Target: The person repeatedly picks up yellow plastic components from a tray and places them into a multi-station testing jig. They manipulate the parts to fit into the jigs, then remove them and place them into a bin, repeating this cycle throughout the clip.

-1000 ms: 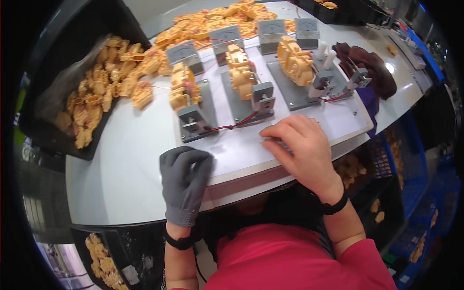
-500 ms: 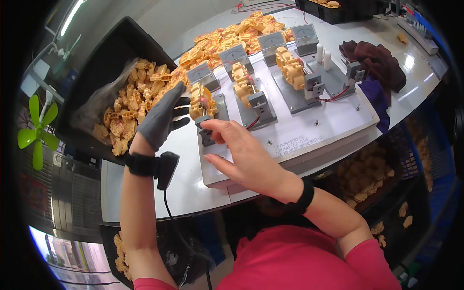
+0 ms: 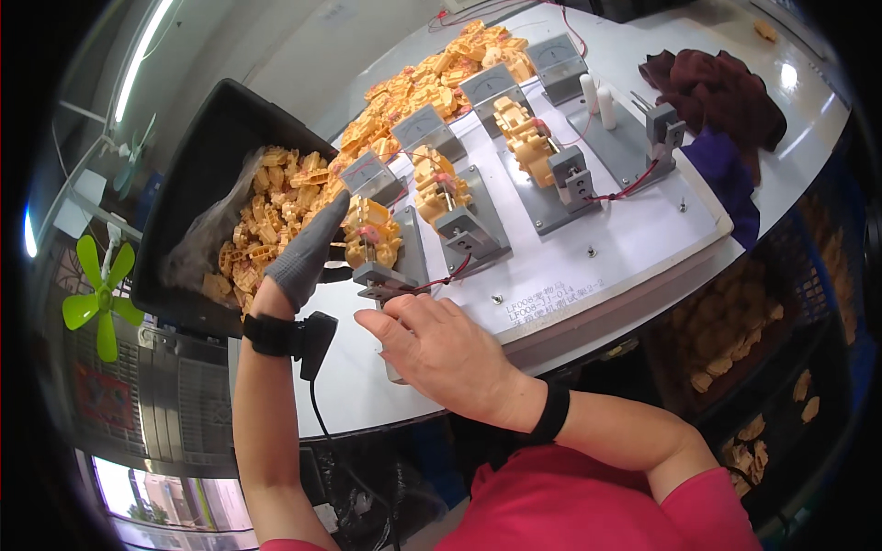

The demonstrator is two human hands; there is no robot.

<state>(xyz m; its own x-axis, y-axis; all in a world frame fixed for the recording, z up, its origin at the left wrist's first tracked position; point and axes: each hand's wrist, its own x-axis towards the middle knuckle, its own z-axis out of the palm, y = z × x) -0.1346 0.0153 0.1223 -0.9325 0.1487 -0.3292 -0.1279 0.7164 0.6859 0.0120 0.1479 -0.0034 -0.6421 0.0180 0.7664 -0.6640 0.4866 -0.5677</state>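
Head view, looking down on a white round table (image 3: pixel 367 404). Left hand (image 3: pixel 308 253) in a grey knit glove, fingers pressed together and laid against a yellow plastic part (image 3: pixel 370 234) seated in the nearest grey test fixture (image 3: pixel 390 271); whether the thumb pinches it, cannot tell. Right hand (image 3: pixel 446 349) bare, flat on the front edge of the white base board (image 3: pixel 588 248), fingers loosely together near the fixture's red wire (image 3: pixel 441 278), holding nothing that shows.

Two more fixtures (image 3: pixel 469 225) behind, each loaded with a yellow part and backed by a small grey-framed dial meter (image 3: pixel 421 129); a fourth station (image 3: pixel 634 147) stands bare of parts. Black bin (image 3: pixel 197 193) at left, lined with clear plastic film and heaped with the same yellow parts; a loose heap of parts (image 3: pixel 432 78) at the table's far edge. Dark red cloth (image 3: pixel 721 83) at right.

Risks, as judged: gloved fingers could snag the red wire and pull it off its post; a part seated crooked could tip off the fixture; the bin, sitting at the table's edge, could shed pieces.

Small white label with dark print on the board's near edge (image 3: pixel 556 298), rectangular, just right of the bare hand. White meter faces angled toward the person.
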